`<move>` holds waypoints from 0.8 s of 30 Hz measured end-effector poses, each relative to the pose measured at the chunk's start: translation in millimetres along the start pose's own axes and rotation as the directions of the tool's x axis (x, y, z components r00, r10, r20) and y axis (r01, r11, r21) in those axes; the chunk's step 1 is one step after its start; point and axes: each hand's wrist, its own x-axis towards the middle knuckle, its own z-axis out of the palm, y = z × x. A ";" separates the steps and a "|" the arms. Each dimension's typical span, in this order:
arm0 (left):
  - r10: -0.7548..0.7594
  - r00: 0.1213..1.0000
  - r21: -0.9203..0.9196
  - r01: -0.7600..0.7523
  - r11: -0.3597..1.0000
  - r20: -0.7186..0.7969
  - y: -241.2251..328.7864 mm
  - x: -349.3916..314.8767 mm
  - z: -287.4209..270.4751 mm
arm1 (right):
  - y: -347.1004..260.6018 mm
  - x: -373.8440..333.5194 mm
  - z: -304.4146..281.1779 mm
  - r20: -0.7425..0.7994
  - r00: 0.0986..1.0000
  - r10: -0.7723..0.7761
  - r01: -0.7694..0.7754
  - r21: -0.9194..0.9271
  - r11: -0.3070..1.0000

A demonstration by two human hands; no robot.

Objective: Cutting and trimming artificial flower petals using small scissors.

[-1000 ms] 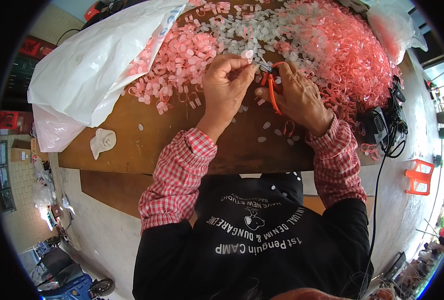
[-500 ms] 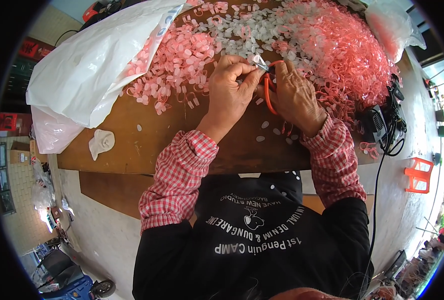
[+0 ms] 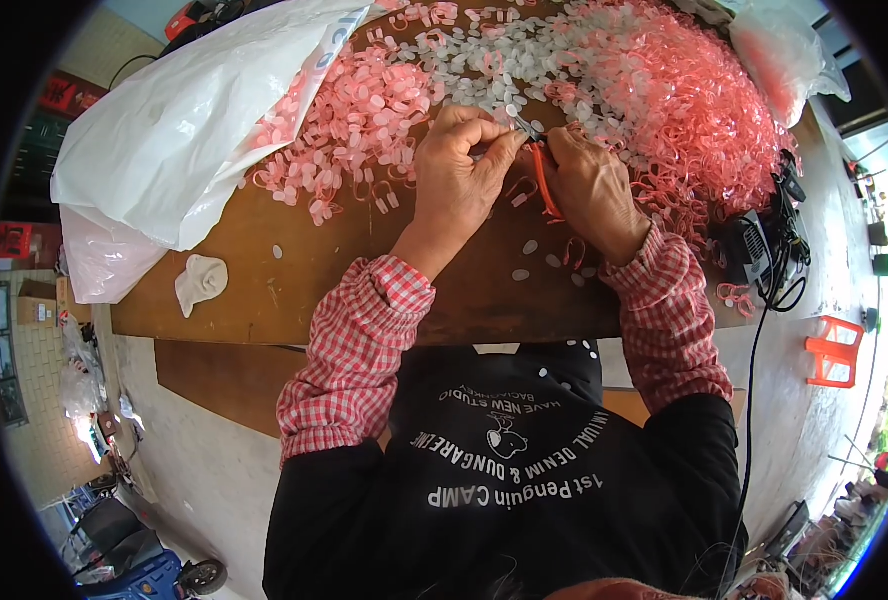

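Note:
My left hand point(image 3: 461, 172) pinches a small plastic piece between thumb and fingers over the wooden table point(image 3: 344, 270). Close beside it, my right hand point(image 3: 589, 185) grips small cutters with orange handles point(image 3: 542, 180), their metal tip point(image 3: 522, 125) meeting the piece held by the left fingers. A heap of small pink plastic pieces point(image 3: 349, 125) lies left of the hands. Whitish round discs point(image 3: 504, 60) are spread behind them. A mound of pink-red plastic loops point(image 3: 694, 110) lies to the right.
A large white plastic bag point(image 3: 184, 140) lies open at the table's left. A crumpled white glove or cloth point(image 3: 202, 283) rests near the front left edge. A black device with cables point(image 3: 749, 250) sits at the right edge. An orange stool point(image 3: 832, 350) stands on the floor.
Both hands have drawn closer together and shifted slightly toward the far piles; the cutter tip now meets the piece in the left fingers.

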 end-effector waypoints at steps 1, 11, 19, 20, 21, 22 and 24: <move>0.000 1.000 0.000 0.000 1.000 0.000 1.5 1.1 -0.7 | 1.2 0.0 -1.4 0.000 1.000 0.000 0.000 0.000 1.000; 0.160 0.974 0.213 -0.192 0.958 0.158 2.5 -0.9 -1.2 | 7.9 11.9 -15.7 0.064 0.955 0.289 -0.263 0.628 0.732; 0.188 0.946 0.246 -0.255 0.935 0.264 2.5 -7.8 4.2 | 25.2 9.5 -8.3 0.157 0.973 0.171 -0.227 0.500 0.836; 0.202 0.935 0.231 -0.273 0.934 0.290 4.8 -7.3 5.8 | 25.6 8.3 -5.9 0.077 0.989 0.130 -0.151 0.471 0.869; 0.212 0.925 0.218 -0.288 0.933 0.316 6.8 -8.2 5.5 | 23.2 7.5 -5.4 0.080 0.988 0.135 -0.157 0.474 0.867; 0.208 0.924 0.217 -0.286 0.934 0.322 6.6 -8.1 5.3 | 20.3 7.7 -6.5 0.110 0.982 0.156 -0.188 0.416 0.890; 0.229 0.930 0.200 -0.293 0.935 0.289 3.7 -4.7 6.4 | 16.6 8.5 -7.7 0.099 0.984 0.150 -0.176 0.368 0.913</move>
